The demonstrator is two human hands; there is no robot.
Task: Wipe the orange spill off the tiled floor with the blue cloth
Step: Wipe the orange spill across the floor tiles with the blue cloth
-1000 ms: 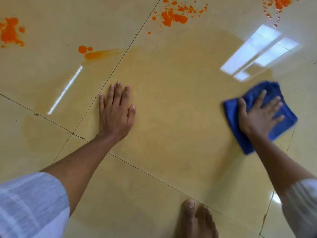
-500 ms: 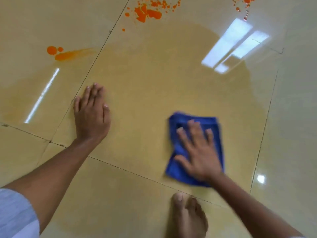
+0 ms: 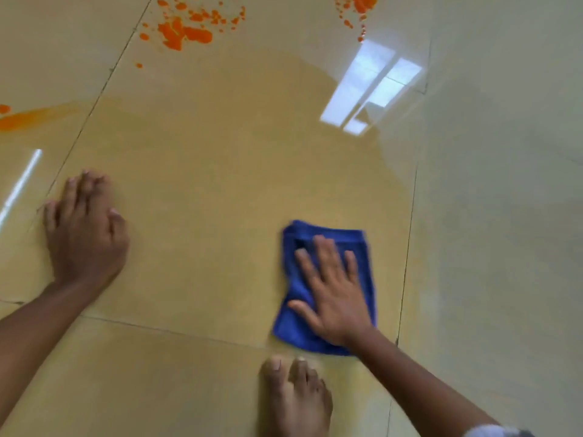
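While both hands lie flat, right hand [image 3: 334, 288] presses blue cloth [image 3: 325, 287] near a grout line [image 3: 407, 247].

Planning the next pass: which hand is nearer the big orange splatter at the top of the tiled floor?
Left. The left hand lies below-left of the big orange splatter; the right hand, flat on the blue cloth, is farther below-right.

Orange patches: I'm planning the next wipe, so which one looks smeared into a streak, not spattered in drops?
The orange patch at the far left edge: it is one long, faded smear, while the top-middle patch and the top-right patch are bright scattered drops.
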